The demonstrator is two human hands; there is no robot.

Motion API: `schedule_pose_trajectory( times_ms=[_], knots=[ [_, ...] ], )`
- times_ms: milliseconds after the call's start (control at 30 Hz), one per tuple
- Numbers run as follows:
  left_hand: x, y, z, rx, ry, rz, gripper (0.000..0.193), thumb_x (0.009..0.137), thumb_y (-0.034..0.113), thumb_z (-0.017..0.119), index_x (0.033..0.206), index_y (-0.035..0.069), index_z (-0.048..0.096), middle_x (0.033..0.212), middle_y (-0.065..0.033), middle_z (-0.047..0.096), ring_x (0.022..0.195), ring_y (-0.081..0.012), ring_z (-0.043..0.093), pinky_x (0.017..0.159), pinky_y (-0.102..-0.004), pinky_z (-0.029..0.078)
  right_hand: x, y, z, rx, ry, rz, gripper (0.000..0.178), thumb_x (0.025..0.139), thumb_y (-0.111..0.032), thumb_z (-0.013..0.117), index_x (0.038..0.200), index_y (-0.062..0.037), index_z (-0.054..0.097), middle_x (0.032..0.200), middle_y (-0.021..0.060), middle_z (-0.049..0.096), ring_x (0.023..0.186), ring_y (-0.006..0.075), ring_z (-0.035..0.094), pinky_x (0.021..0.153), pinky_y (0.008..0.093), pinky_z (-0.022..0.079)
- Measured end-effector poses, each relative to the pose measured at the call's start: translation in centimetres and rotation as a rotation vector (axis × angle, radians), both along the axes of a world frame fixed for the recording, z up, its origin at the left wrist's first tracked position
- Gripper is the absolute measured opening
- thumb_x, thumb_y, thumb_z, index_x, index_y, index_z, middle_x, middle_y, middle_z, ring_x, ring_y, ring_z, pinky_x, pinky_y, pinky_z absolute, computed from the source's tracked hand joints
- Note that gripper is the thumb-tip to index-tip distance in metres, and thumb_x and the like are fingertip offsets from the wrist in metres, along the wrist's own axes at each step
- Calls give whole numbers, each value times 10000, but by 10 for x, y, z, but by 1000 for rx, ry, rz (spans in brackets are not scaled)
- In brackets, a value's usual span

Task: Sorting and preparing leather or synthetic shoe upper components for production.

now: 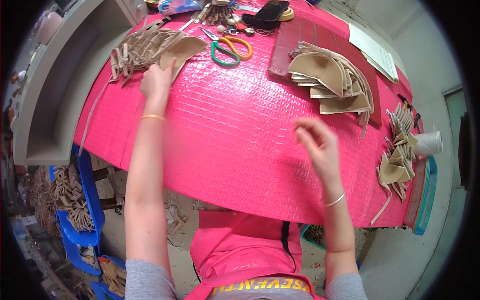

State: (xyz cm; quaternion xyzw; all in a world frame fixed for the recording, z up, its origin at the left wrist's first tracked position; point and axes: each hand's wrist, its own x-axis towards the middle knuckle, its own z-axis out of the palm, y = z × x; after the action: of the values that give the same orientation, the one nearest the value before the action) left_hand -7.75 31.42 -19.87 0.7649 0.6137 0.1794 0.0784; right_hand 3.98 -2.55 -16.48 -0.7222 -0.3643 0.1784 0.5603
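At the far left of the pink table, my left hand (157, 81) grips the edge of a half-round beige leather-like piece (184, 48). This piece lies against a heap of similar pieces with narrow straps (131, 54). My right hand (320, 145) is over the right middle of the table. Its fingers are half curled, with index finger and thumb apart, and nothing shows between them. Up and right of it, a fanned stack of beige half-round pieces (327, 75) sits on a dark red board (287, 45).
Scissors (230, 50) with green and orange handles lie near the back, by a phone (272, 11) and small trinkets. More beige pieces (397, 160) and a white roll (429, 143) are at the right edge. A grey shelf (47, 85) borders the left; blue bins (92, 200) stand below.
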Motion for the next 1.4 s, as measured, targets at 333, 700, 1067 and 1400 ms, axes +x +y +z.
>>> schedule_pose_trajectory(
  times_ms=[333, 700, 1067, 1400],
  knots=[
    [1, -98, 60, 171, -606, -733, 125, 760, 125, 607, 792, 4, 604, 672, -54, 586, 591, -114, 524, 492, -244, 379, 134, 67, 53, -471, -1139, -320, 182, 688, -126, 613, 852, -71, 558, 806, 94, 531, 859, 249, 513, 796, 388, 346],
    [23, -188, 27, -749, -388, -1052, 201, 744, 160, 618, 864, -1, 621, 734, -89, 600, 687, -136, 552, 617, -272, 432, 26, 5, -5, -374, -403, 232, 224, 658, -52, 627, 876, -12, 598, 753, 115, 548, 693, 218, 558, 624, 295, 438],
    [-30, -201, 64, -400, -631, -976, 154, 776, 68, 553, 884, -27, 607, 680, -53, 605, 497, -90, 517, 454, -207, 416, -18, -48, 42, -94, -448, 195, 193, 758, -98, 564, 935, -31, 599, 759, 144, 586, 642, 266, 563, 580, 329, 441],
    [-73, -178, 80, -1265, -820, -673, 200, 786, 69, 564, 952, -43, 574, 646, -38, 560, 526, -79, 528, 475, -196, 439, -78, -167, 28, 446, 774, 360, 239, 618, 84, 539, 841, 81, 627, 785, 223, 619, 619, 266, 634, 592, 337, 529]
  ],
)
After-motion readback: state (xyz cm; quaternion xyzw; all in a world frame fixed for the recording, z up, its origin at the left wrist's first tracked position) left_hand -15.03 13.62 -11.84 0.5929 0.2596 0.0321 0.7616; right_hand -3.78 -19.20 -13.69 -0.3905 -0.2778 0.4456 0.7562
